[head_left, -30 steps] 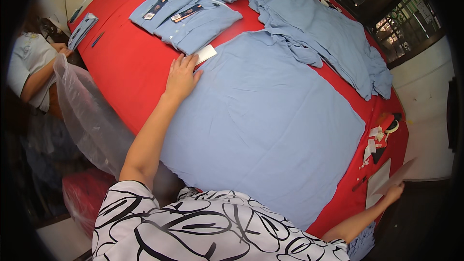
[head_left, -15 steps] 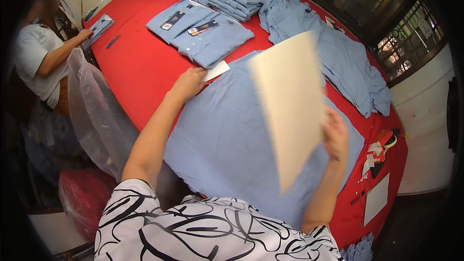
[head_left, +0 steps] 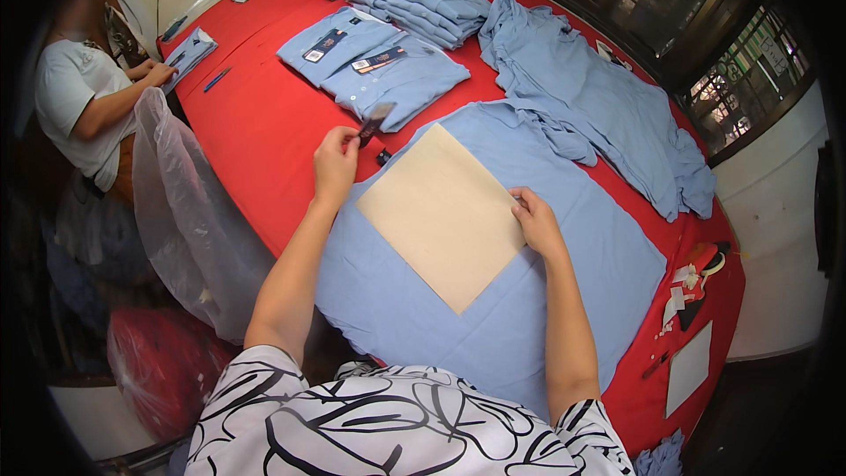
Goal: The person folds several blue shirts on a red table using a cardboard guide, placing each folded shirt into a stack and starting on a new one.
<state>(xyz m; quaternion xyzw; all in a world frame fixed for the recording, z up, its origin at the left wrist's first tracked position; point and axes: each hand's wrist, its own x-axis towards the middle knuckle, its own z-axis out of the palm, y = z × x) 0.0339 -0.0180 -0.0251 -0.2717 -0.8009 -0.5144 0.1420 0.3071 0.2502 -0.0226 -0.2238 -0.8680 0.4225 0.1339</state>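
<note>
- In the head view, the beige board (head_left: 445, 216), upright and blurred half a second ago, now lies flat, turned cornerwise, on the spread blue garment (head_left: 582, 317).
- The right hand (head_left: 538, 222) has its fingers at the board's edge near the right corner; whether they pinch it or only rest there cannot be told.
- The left hand (head_left: 336, 166) now holds a dark tag (head_left: 376, 122) between fingertips, raised and blurred by motion. A white card lay by that hand earlier; whether this is its other side is unclear.
- A small black piece (head_left: 383, 158) shows at the garment's edge, just beside the left hand.
- The change suggests that the board is roughly placed and attention is passing to the tag.
- Beyond the tag, folded blue shirts (head_left: 401, 86) with similar dark labels lie on the red cloth (head_left: 256, 123).
</note>
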